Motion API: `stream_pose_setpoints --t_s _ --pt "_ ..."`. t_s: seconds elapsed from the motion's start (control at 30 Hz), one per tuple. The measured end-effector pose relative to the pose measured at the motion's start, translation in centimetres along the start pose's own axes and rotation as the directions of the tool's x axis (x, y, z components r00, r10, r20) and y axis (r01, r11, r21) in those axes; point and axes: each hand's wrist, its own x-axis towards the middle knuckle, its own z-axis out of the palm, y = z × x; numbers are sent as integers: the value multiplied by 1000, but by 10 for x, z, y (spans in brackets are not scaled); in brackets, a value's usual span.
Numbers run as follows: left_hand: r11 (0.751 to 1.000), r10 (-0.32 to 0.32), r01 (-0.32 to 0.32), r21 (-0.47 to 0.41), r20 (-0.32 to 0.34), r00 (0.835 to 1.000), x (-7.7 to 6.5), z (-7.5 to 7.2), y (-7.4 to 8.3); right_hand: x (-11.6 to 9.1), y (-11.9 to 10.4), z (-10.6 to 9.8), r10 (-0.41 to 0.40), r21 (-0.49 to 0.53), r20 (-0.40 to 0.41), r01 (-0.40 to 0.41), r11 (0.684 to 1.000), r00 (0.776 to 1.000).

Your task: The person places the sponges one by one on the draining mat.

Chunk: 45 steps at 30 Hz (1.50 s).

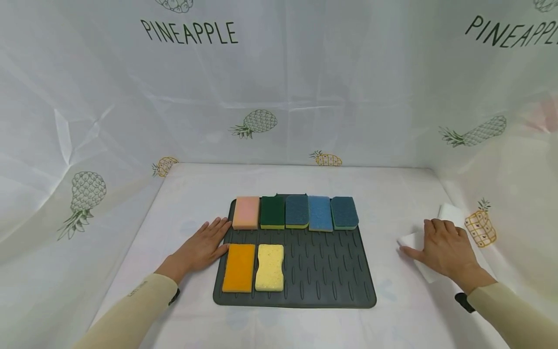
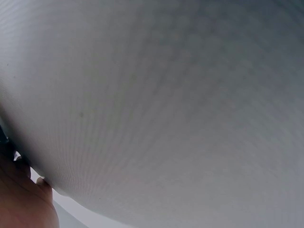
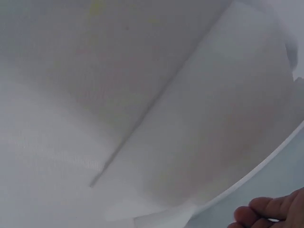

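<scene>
My left hand (image 1: 200,247) lies with fingers extended at the left edge of a dark grey ridged mat (image 1: 322,286), its thumb beside an orange sponge (image 1: 239,268). A pale yellow sponge (image 1: 269,268) with pinched-in sides lies to the right of that one. Far to the right, my right hand (image 1: 446,249) rests on a folded white cloth or paper (image 1: 451,213), thumb spread to the left and fingers slightly bent. In the right wrist view, bent fingers (image 3: 261,211) show beside white sheet-like layers. The left wrist view holds mostly grey surface, with the hand (image 2: 23,202) in its corner.
Along the mat's far edge stand a pink sponge (image 1: 246,213), a dark green one (image 1: 272,213), two dark teal ones, and a blue sponge (image 1: 320,213) between those two. White pineapple-print sheeting (image 1: 348,87) surrounds the white table (image 1: 200,186) at the back and sides.
</scene>
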Motion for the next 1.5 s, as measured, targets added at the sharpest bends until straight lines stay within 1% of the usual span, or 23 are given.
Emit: stream_pose_setpoints --t_s 0.1,0.23,0.4,0.47,0.6,0.7,0.93,1.07,1.13,1.2,1.33,1.4,1.5 --pt "1000 2 -2 -3 -5 1000 0 0 0 -3 -1 0 91 7 33 -91 996 995" --pt "1000 -2 2 -6 -8 1000 0 1 0 -6 -5 -1 167 18 76 -168 986 983" --pt "1000 -9 9 -12 -6 1000 -1 3 0 -9 -8 -1 207 34 121 -213 977 971" --pt "1000 -10 10 -11 -8 1000 -1 3 0 -9 -8 0 205 42 113 -210 977 972" --pt "1000 -10 10 -1 -11 1000 0 3 -1 -7 -10 4 162 54 41 -164 985 986" --pt "1000 -12 12 1 -11 1000 -1 3 -2 -3 -10 6 126 64 4 -126 990 992" --pt "1000 -4 4 -1 -20 1000 0 2 -1 3 -4 9 72 110 -3 -71 991 997" --pt "1000 -4 4 -4 -15 1000 0 3 -2 9 -2 7 6 151 -30 -2 989 1000" --pt "1000 -7 7 -4 -10 1000 0 3 -2 12 -3 5 -36 161 -35 41 986 999" --pt "1000 -7 7 1 -7 1000 0 3 -2 16 -4 3 -74 156 -24 77 985 997" --pt "1000 -8 8 6 0 1000 1 3 -2 23 -6 0 -139 116 -26 141 983 990" --pt "1000 -7 7 5 0 1000 1 3 -2 26 -7 0 -172 89 -49 175 980 984" --pt "1000 -10 10 12 3 1000 1 3 -2 30 -11 1 -207 66 -104 214 975 973"
